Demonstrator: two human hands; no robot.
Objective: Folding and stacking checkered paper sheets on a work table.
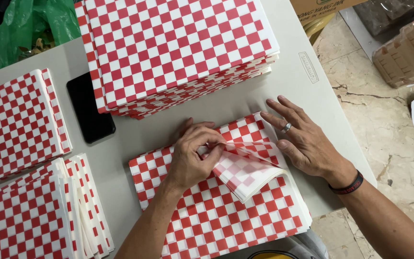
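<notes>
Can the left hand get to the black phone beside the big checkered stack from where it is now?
Probably yes. The left hand is pinching folded sheets on the near paper stack, and the black phone lies flat on bare table up and to its left, with nothing between them. It would have to release the sheets first.

Dark phone screen (90,114) left of the checkered stack; brown printed carton (323,6) at top edge

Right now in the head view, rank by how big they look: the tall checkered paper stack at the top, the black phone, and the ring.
1. Tall checkered paper stack, largest by far.
2. Black phone, partly under that stack.
3. Ring on the right hand, smallest.
</notes>
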